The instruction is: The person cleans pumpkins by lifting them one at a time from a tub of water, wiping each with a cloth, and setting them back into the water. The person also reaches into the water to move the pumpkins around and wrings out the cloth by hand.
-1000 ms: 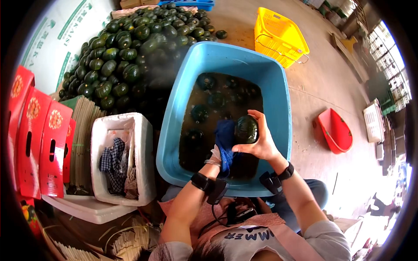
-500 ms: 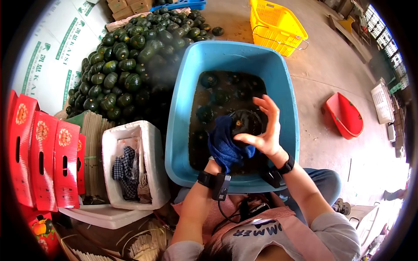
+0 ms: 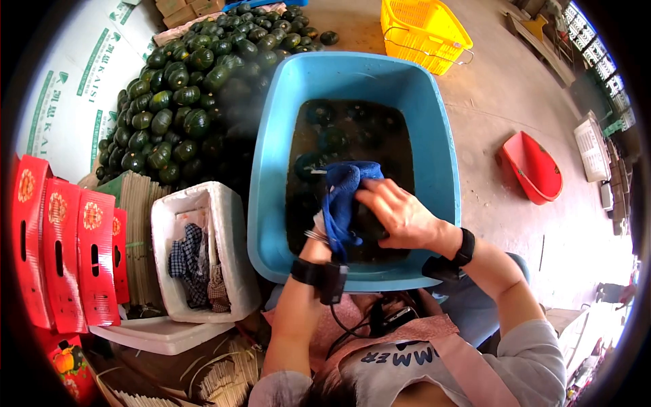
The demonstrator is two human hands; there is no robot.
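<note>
A blue tub (image 3: 271,203) holds murky water with several dark green squashes (image 3: 333,140) in it. Over the near part of the water, my left hand (image 3: 319,227) is mostly hidden behind a blue cloth (image 3: 346,186); its fingers do not show. My right hand (image 3: 400,214) curls over a dark squash (image 3: 367,222), its fingertips at the cloth's edge. The squash sits between both hands, largely covered by the cloth and my right hand.
A large heap of green squashes (image 3: 196,122) lies left of the tub. Nearer are a white foam box (image 3: 241,271) with checked cloths and red cartons (image 3: 61,251). A yellow basket (image 3: 424,34) and a red basin (image 3: 532,169) stand beyond and right.
My right hand has gone from spread fingers beside the squash to curling over it. The cloth has shifted and bunched higher over the squash. The view has moved slightly.
</note>
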